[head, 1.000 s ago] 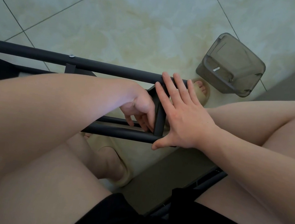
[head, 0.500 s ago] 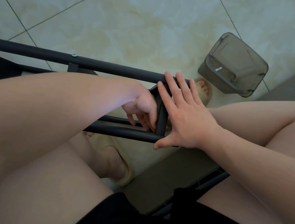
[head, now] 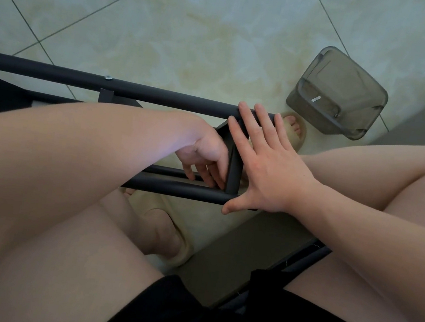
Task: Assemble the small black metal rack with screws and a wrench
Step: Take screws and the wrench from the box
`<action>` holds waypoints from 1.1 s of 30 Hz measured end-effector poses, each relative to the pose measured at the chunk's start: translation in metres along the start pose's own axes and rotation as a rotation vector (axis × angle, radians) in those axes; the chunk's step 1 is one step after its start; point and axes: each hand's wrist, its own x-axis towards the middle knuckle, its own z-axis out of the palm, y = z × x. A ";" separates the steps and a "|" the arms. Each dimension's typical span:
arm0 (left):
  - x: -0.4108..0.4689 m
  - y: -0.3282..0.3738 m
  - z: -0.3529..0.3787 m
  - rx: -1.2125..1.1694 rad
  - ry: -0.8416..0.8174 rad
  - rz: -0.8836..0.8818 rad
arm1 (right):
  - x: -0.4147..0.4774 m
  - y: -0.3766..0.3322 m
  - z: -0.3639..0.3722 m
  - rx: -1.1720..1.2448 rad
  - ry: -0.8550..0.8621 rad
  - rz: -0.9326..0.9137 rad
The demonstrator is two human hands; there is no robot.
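The black metal rack lies on its side across my knees: a long far tube [head: 160, 95] with a silver screw head [head: 108, 77], a near tube [head: 175, 189], and a short end bar [head: 234, 171] joining them. My right hand [head: 266, 167] presses flat against the outside of the end bar, its fingers straight and the thumb at the near tube's end. My left hand [head: 206, 154] reaches inside the frame, its fingers curled down with the tips gathered close to the end bar. Whatever those fingertips hold is hidden. I see no wrench.
A smoky transparent plastic container [head: 339, 96] stands on the tiled floor at the far right, with a small silvery piece [head: 315, 98] inside. My feet in beige sandals [head: 167, 233] are under the frame. A grey mat [head: 236, 244] and another black tube [head: 301, 257] lie near my right thigh.
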 end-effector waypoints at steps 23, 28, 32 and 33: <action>0.002 0.002 0.002 0.003 0.032 0.049 | -0.001 0.000 -0.001 0.016 -0.004 -0.002; -0.001 -0.003 -0.001 0.024 0.011 0.034 | -0.001 0.000 0.000 0.012 0.002 -0.002; 0.004 -0.003 0.000 0.008 0.057 0.095 | 0.000 0.000 0.000 0.012 0.002 0.002; 0.004 -0.003 0.000 0.002 0.055 0.100 | 0.000 0.000 0.000 0.009 0.003 0.003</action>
